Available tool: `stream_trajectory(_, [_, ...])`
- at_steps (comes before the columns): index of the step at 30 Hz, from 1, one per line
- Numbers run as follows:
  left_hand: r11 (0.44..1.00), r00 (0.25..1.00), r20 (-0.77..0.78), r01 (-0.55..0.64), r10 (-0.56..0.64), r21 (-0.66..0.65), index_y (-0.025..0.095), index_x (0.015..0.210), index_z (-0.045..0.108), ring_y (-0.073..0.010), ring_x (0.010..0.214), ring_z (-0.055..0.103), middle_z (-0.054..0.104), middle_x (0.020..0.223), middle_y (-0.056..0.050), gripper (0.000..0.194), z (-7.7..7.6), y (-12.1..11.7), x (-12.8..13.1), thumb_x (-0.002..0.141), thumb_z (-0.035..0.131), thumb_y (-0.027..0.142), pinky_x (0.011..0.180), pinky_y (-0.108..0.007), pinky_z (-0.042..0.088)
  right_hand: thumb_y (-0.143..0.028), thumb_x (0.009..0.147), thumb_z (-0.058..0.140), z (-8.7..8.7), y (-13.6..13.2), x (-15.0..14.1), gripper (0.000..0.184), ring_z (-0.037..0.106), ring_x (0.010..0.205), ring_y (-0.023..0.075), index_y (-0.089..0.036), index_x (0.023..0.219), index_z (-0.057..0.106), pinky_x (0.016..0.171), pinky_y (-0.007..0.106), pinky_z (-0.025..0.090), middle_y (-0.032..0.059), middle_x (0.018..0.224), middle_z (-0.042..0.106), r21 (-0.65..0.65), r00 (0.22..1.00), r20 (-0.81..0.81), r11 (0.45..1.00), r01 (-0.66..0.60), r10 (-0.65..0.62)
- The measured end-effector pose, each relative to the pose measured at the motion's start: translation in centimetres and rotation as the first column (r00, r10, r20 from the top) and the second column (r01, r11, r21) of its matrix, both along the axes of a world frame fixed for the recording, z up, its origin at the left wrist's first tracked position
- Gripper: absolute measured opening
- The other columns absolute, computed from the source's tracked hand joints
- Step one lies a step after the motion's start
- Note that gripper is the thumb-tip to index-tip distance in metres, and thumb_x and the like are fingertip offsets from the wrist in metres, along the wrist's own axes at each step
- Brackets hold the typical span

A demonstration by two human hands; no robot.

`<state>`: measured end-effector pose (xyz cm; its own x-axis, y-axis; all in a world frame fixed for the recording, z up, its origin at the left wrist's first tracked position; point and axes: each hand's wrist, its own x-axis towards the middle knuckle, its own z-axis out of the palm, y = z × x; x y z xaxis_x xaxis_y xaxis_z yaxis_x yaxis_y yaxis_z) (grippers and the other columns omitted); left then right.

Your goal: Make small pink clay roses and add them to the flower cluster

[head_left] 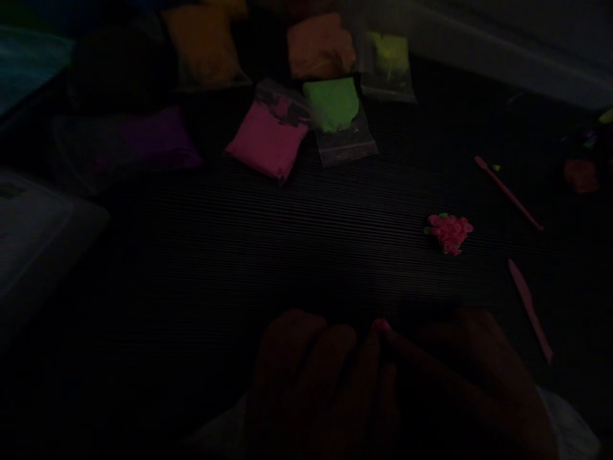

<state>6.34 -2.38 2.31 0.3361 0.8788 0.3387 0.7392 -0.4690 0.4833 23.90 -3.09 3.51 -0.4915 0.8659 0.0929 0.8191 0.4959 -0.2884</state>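
Observation:
At the bottom of the dim view, a small piece of pink modelling clay (pixel 381 326) sits between the fingertips of both hands. My left hand (pixel 316 377) is closed, its thumb and forefinger pinching the clay from the left. From the right, my right hand (pixel 469 383) meets the same piece with its fingertips; its other fingers are curled and mostly lost in shadow. Ahead of the right hand lies a cluster of small pink clay roses (pixel 449 233) with bits of green at its edge.
Two pink modelling tools (pixel 510 193) (pixel 530 311) lie on the right of the dark ribbed table (pixel 201 255). Bags of pink clay (pixel 271 137), green clay (pixel 335 105) and several other colours line the back. A pale box (pixel 43 243) stands left, a reddish lump (pixel 581 176) far right.

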Motion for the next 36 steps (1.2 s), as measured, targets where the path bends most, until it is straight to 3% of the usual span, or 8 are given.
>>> stream_trajectory(6, [0.995,0.999,-0.011,0.048,-0.047,0.091,0.019,0.070,0.061,-0.0159,0.062,0.054,0.061,0.065,-0.001,0.014,-0.09,0.48,-0.18,0.061,0.054,0.026,0.056,-0.033,0.047,-0.023,0.078,0.041,-0.22,-0.24,-0.34,0.027,0.046,0.061,0.0142,-0.025,0.100,0.056,0.057,0.032,0.036,0.0030,0.071,0.058,-0.004,1.000,-0.013,1.000,0.014,-0.014])
stream_trajectory(12, [0.999,1.000,0.009,0.020,-0.020,0.049,0.019,0.072,0.060,-0.0157,0.062,0.054,0.060,0.064,-0.001,0.014,0.14,0.33,0.07,0.062,0.053,0.026,0.057,-0.034,0.046,-0.021,0.078,0.041,0.03,-0.17,-0.29,0.025,0.046,0.061,0.0131,-0.026,0.096,0.057,0.056,0.030,0.035,0.0014,0.068,0.058,-0.003,0.999,-0.039,1.000,0.028,-0.028])
stream_trajectory(19, [0.999,1.000,0.014,-0.020,0.019,0.034,0.019,0.070,0.061,-0.0146,0.061,0.053,0.060,0.063,-0.001,0.012,0.16,0.13,0.26,0.063,0.053,0.024,0.058,-0.033,0.046,-0.021,0.075,0.046,-0.06,-0.64,-0.04,0.027,0.046,0.064,0.0138,-0.018,0.100,0.055,0.062,0.034,0.036,0.0039,0.074,0.058,-0.041,0.995,-0.089,0.998,0.049,-0.053])
stream_trajectory(25, [0.999,0.999,0.026,-0.033,0.032,0.038,0.019,0.069,0.061,-0.0144,0.064,0.053,0.059,0.064,0.000,0.011,0.27,0.05,0.22,0.063,0.052,0.024,0.060,-0.032,0.046,-0.022,0.076,0.044,0.05,-0.52,-0.73,0.027,0.045,0.060,0.0126,-0.021,0.101,0.055,0.061,0.033,0.036,0.0025,0.070,0.057,-0.016,0.997,-0.061,0.999,0.052,-0.053])
stream_trajectory(30, [0.997,0.996,0.040,0.072,-0.073,0.033,0.020,0.059,0.057,-0.0117,0.056,0.050,0.055,0.057,0.002,0.007,0.47,0.38,-0.03,0.064,0.052,0.022,0.057,-0.030,0.045,-0.022,0.076,0.044,0.13,-0.63,-0.86,0.030,0.046,0.060,0.0129,-0.021,0.104,0.053,0.061,0.033,0.036,0.0030,0.070,0.056,-0.004,0.997,-0.053,0.998,0.059,-0.059])
stream_trajectory(36, [0.999,0.996,0.086,0.031,-0.029,-0.019,0.020,0.060,0.056,-0.0118,0.057,0.049,0.053,0.056,0.002,0.008,0.58,0.26,-0.03,0.065,0.051,0.021,0.058,-0.031,0.044,-0.024,0.075,0.045,0.04,-0.80,-0.87,0.028,0.047,0.061,0.0135,-0.023,0.102,0.054,0.061,0.033,0.036,0.0026,0.071,0.057,-0.018,0.998,-0.030,0.998,0.053,-0.053])
